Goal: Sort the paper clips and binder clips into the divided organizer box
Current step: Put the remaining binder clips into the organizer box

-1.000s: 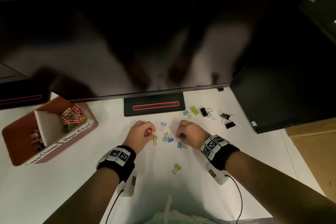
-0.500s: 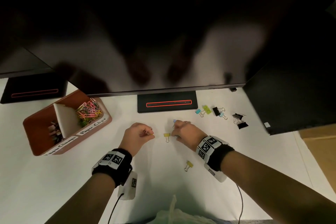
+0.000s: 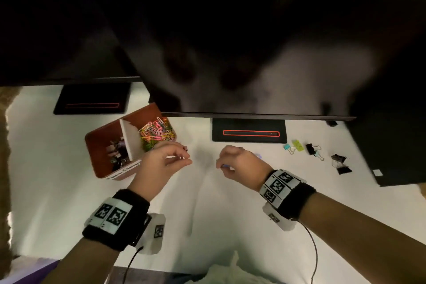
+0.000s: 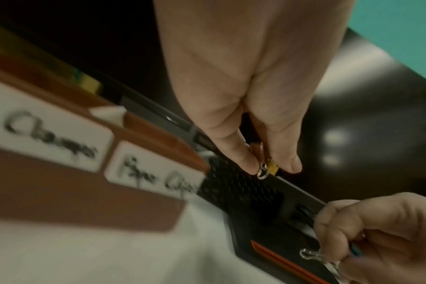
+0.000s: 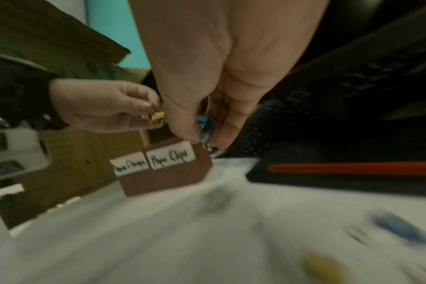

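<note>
Head view: white desk (image 3: 57,191), brown organizer box (image 3: 101,164) near its left back edge. Left hand (image 3: 161,164) pinches a yellow binder clip (image 4: 272,169) beside the box; right hand (image 3: 239,166) pinches blue binder clips (image 5: 205,124) mid-desk. Loose binder clips (image 3: 311,149) lie toward the right back edge.

— What can you read from where I'm working?

— Two white handwritten labels on the front wall of the brown organizer box (image 5: 163,178). The right-hand label (image 5: 171,158) says "Paper Clips". The left-hand label (image 5: 130,165), just beside it, looks like "Paper Clamps", though the writing is blurred.

— Anything on my wristbands?

— Only black-and-white square code markers (image 3: 277,185), no letters or numbers. Nothing else is legible.
</note>
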Motion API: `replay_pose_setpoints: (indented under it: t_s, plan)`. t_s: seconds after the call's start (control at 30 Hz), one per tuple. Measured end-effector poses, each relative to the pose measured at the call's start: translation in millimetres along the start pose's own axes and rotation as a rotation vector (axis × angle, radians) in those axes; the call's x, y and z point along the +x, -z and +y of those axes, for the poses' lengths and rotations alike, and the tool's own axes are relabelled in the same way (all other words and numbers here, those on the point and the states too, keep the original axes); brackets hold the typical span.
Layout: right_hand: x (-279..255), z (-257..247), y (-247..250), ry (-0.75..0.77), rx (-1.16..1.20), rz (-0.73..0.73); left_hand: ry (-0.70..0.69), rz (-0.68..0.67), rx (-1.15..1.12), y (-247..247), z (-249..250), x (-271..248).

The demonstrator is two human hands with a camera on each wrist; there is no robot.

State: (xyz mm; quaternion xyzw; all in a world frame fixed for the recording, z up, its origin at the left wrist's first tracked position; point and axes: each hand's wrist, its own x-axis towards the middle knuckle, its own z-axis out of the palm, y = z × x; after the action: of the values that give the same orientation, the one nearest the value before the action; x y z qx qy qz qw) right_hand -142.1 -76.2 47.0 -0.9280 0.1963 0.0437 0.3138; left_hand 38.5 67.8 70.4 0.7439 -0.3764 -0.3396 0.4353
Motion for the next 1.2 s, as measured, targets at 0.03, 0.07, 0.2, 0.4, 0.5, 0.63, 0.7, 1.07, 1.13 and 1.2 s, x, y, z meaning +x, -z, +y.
replay_pose_setpoints:
  t_s: [0.03,0.07,0.2,0.4,0.5,0.63,0.7,1.07,1.13,1.2]
  plan:
    - [13,-18,3,0.059,0.027,0.024,0.009,0.052,0.032,20,-1,-3]
    - [28,-37,4,0.132,0.062,0.049,0.023,0.109,0.084,42,-6,-5]
    - [95,-109,-7,0.328,0.106,0.093,0.109,0.264,0.269,113,-29,-6]
    - [162,-166,-39,0.263,0.155,-0.009,0.191,0.089,0.335,155,-60,15]
    - [154,-158,-39,0.261,0.171,0.003,0.119,0.102,0.522,162,-59,14]
    - [104,-104,-23,0.243,0.129,0.082,-0.045,0.109,0.433,138,-35,9]
    - [70,-61,-15,0.154,0.076,0.079,-0.111,0.067,0.380,109,-21,8]
    - [-100,78,-10,-0.209,-0.029,-0.365,-0.089,-0.387,0.383,-122,-17,22]
    - [-110,83,-23,-0.168,-0.032,-0.405,-0.081,-0.419,0.458,-148,-21,25]
    - [-116,88,-34,-0.143,-0.027,-0.421,-0.061,-0.427,0.525,-167,-26,28]
